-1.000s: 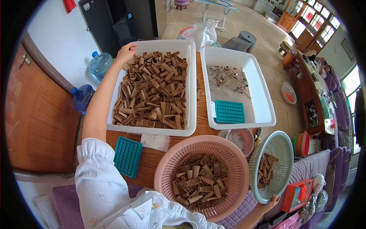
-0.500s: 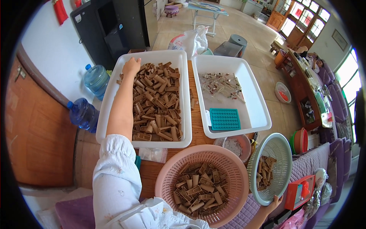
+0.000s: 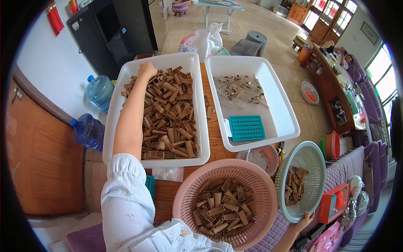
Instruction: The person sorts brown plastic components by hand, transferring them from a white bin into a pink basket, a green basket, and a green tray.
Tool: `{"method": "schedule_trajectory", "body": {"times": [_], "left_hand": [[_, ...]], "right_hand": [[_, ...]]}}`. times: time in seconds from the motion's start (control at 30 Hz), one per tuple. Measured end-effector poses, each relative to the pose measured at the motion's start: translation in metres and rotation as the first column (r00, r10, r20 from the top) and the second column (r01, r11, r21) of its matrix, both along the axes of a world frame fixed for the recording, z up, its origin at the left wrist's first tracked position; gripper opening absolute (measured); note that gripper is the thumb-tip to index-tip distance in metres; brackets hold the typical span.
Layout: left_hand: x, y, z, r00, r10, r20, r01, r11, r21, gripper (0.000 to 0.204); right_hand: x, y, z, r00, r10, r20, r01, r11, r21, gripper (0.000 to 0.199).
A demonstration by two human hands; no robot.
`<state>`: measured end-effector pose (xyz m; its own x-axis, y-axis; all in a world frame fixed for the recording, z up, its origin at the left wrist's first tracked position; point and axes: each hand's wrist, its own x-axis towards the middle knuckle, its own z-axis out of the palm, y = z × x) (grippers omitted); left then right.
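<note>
Look, one hand is at the brown pieces (image 3: 168,111) and one is on the green basket (image 3: 310,168).
The left hand (image 3: 147,69) is in the far left part of the white tray (image 3: 203,138), fingers curled; I cannot tell if it holds a piece. The right hand (image 3: 307,219) grips the basket's near rim. The pieces look light and stiff, so pinching their long sides should work. The basket seems light too, easiest held by its rim.
</note>
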<state>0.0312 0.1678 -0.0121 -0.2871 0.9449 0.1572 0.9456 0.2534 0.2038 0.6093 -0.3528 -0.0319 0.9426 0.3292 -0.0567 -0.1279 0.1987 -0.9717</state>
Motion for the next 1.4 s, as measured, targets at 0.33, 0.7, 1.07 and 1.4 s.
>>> {"method": "schedule_trajectory", "body": {"times": [0.33,0.7,1.07,1.4], "left_hand": [[0.014,-0.021,0.027,0.997,0.046,0.070,-0.041,0.997,-0.065,0.034],[0.139,-0.240,0.125,-0.005,-0.259,0.966,0.720,0.669,0.183,0.026],[0.028,-0.125,0.047,0.940,-0.339,0.047,0.321,0.921,0.219,0.031],[0.009,-0.059,0.023,0.992,-0.100,-0.074,0.100,0.995,-0.009,0.020]], "right_hand": [[-0.001,0.002,0.001,1.000,0.025,0.010,-0.025,1.000,0.002,0.051],[-0.007,0.001,0.010,1.000,0.013,0.006,-0.013,1.000,-0.003,0.053],[-0.011,0.010,0.002,1.000,0.007,0.019,-0.007,0.999,0.040,0.050],[-0.012,0.004,0.009,1.000,0.020,0.005,-0.020,1.000,-0.001,0.049]]}}
